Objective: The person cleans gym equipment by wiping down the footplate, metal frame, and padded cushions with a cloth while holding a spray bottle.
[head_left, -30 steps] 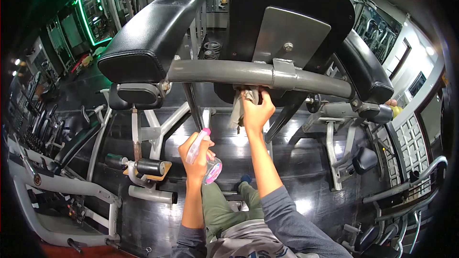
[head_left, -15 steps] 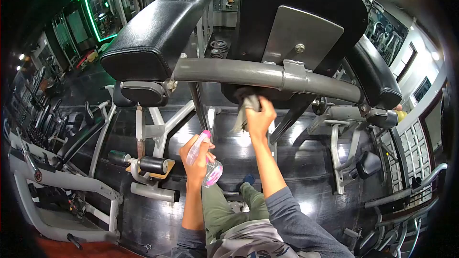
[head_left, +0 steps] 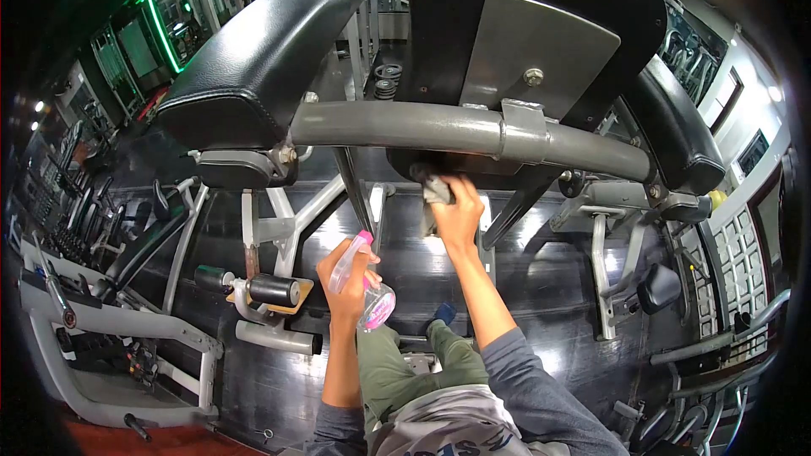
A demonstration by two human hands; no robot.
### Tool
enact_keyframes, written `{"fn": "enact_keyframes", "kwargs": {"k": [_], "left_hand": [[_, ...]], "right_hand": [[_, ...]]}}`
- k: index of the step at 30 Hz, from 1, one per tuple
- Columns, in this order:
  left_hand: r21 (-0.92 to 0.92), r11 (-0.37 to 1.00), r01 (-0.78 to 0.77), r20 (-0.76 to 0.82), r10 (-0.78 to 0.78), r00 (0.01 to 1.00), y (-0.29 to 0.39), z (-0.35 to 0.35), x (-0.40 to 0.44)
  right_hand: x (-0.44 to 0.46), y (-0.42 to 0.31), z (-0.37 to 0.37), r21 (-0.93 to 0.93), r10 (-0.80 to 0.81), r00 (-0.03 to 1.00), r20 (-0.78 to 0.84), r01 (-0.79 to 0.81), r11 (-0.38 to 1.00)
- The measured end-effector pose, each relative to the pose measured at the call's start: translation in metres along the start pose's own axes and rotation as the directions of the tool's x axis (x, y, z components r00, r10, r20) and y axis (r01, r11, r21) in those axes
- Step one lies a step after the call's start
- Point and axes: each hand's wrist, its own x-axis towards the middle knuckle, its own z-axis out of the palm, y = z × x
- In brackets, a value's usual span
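Note:
My left hand [head_left: 341,274] is wrapped round a clear spray bottle [head_left: 378,306] with a pink nozzle and pink label, held low in front of my legs. A greyish cloth [head_left: 437,192] is gripped in my right hand [head_left: 460,213], just under the machine's curved grey metal bar [head_left: 405,127]. The cloth's upper part is up against the dark underside of the black padded backrest [head_left: 448,42]; shadow hides exactly where it touches. A black arm pad [head_left: 253,59] is fixed to the bar's left end, another arm pad [head_left: 676,135] to its right end.
Foam rollers [head_left: 274,290] on a grey frame stand at the lower left. A grey machine frame [head_left: 127,338] lies beyond them. To the right is another machine with a black pad [head_left: 659,287]. Weight plates [head_left: 388,76] rest on the floor behind.
My right hand and the cloth have shifted slightly down beneath the backrest. The machine sits slightly larger and closer in view. My left hand keeps the spray bottle in the same place.

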Motion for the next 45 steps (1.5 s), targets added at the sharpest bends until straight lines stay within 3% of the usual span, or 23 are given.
{"fn": "enact_keyframes", "kwargs": {"k": [2,4,7,10,12,14,18,21,24,26,30,34,38,40,45], "left_hand": [[0.007,1.000,0.011,0.003,-0.011,1.000,-0.003,0.002,0.001],[0.054,0.999,0.000,0.030,-0.002,1.000,-0.005,0.006,0.003],[0.032,0.999,0.022,0.019,-0.022,1.000,-0.006,0.015,0.003],[0.050,0.999,0.010,0.031,-0.011,0.999,-0.014,0.019,0.004],[0.061,0.998,0.009,0.036,-0.011,0.999,-0.015,0.021,0.005],[0.072,0.997,0.019,0.036,-0.022,0.999,-0.019,0.025,0.006],[0.047,0.997,0.058,0.050,-0.060,0.997,-0.020,0.036,0.009],[0.028,0.998,0.064,0.057,-0.065,0.996,-0.020,0.046,0.010],[0.045,0.998,0.053,0.076,-0.056,0.996,-0.021,0.048,0.010],[0.056,0.998,0.014,0.098,-0.019,0.995,-0.019,0.049,0.014],[0.100,0.992,0.072,0.065,-0.079,0.995,-0.017,0.048,0.012],[0.112,0.991,0.071,0.063,-0.079,0.995,-0.018,0.056,0.014],[0.056,0.997,0.060,0.100,-0.065,0.993,-0.022,0.064,0.015],[0.038,0.997,0.061,0.132,-0.065,0.989,-0.022,0.069,0.013],[0.034,0.998,0.050,0.152,-0.054,0.987,-0.018,0.076,0.013]], "right_hand": [[0.012,-0.013,-0.005,0.065,-0.012,0.978,-0.208,0.026,0.998],[0.012,-0.011,-0.003,0.088,-0.016,0.974,-0.225,0.037,0.995],[-0.003,0.007,0.005,0.014,-0.057,0.993,-0.105,0.059,0.998],[-0.018,0.030,0.004,0.032,0.012,0.997,0.079,-0.015,0.999],[-0.016,0.038,-0.006,0.058,0.011,0.999,0.035,-0.013,0.998],[0.003,0.028,-0.017,0.062,-0.078,0.983,-0.166,0.089,0.994],[0.023,0.009,-0.037,0.090,-0.088,0.953,-0.289,0.119,0.989],[0.011,0.026,-0.034,0.029,-0.126,0.981,-0.149,0.131,0.991],[-0.016,0.063,-0.019,0.021,-0.002,0.996,0.087,0.000,1.000],[-0.021,0.071,-0.025,-0.024,0.008,0.992,0.125,-0.005,1.000],[-0.004,0.062,-0.047,0.090,-0.062,0.997,-0.049,0.066,0.994],[0.032,0.029,-0.067,-0.011,-0.120,0.946,-0.301,0.123,0.992],[0.010,0.059,-0.056,-0.006,-0.101,0.987,-0.126,0.101,0.995],[-0.005,0.078,-0.052,0.006,0.013,1.000,-0.008,-0.013,1.000],[0.015,0.068,-0.072,-0.030,0.009,0.976,-0.218,-0.015,0.999]]}}
